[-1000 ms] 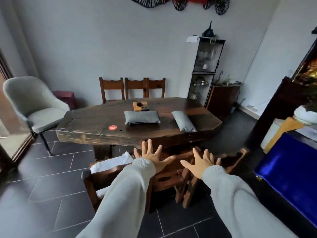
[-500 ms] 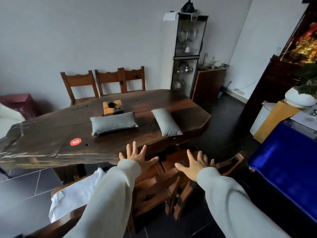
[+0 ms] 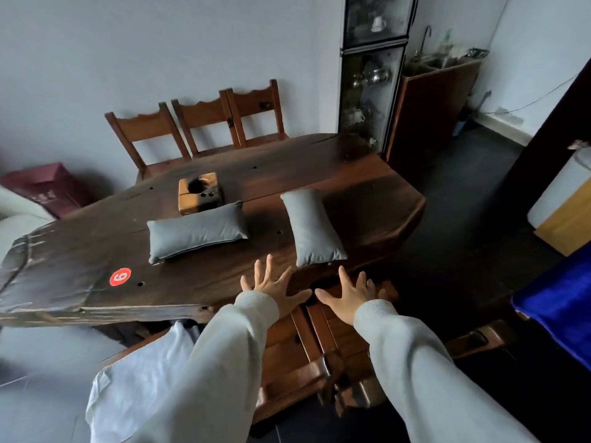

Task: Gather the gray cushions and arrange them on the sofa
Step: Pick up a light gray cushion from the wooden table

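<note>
Two gray cushions lie on the dark wooden table (image 3: 96, 260). The left cushion (image 3: 195, 231) lies crosswise near the table's middle. The right cushion (image 3: 315, 227) lies lengthwise, its near end at the table's front edge. My left hand (image 3: 274, 287) hovers over the front edge, fingers spread, empty, a short way below the gap between the cushions. My right hand (image 3: 349, 294) is beside it, also spread and empty, just below the right cushion's near end. No sofa can be made out with certainty.
A wooden block with holes (image 3: 199, 193) sits behind the left cushion. Wooden chairs (image 3: 319, 346) stand tucked in below my hands, three more (image 3: 198, 123) at the far side. A white cloth (image 3: 134, 385) drapes a near chair. A glass cabinet (image 3: 371, 78) stands behind; blue fabric (image 3: 563, 302) lies at right.
I have come closer to the table and the view has tilted down. Both hands have moved forward to the table's front edge, nearer the cushions, still open and empty.
</note>
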